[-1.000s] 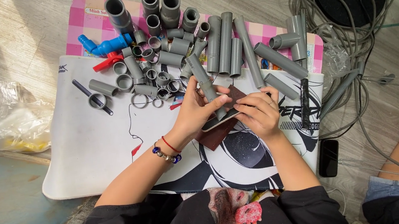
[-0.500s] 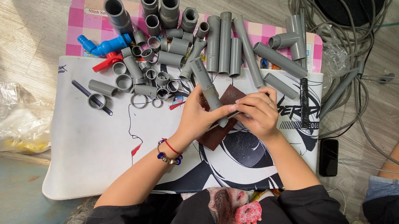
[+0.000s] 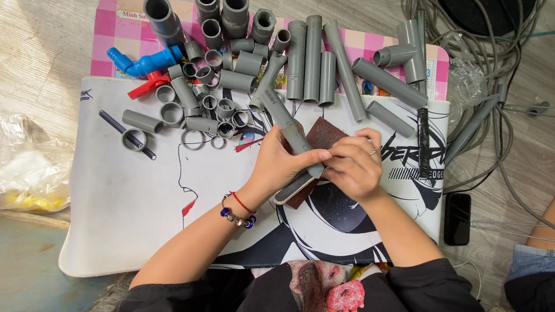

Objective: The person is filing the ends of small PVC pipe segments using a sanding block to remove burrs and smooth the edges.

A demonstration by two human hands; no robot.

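Since the earlier frame, the grey pipe [image 3: 292, 133] has been tilted slightly and drawn a little closer to the body, with both hands kept low over the mat. The left hand [image 3: 279, 166] is closed firmly round the pipe's lower part, the lower end hidden behind the fingers. The right hand [image 3: 355, 164] is pinched onto a dark brown abrasive sheet [image 3: 321, 137], which is pressed against the pipe's side. The pipe is held just above the white printed mat [image 3: 130, 207], its upper end pointing toward the loose grey pipes and fittings [image 3: 240, 69]. A blue valve with red handle [image 3: 148, 62] lies at the heap's left edge. The pipe is judged light, rigid and smooth, hence slippery; it is best gripped around its middle. The sheet is judged thin and flexible.
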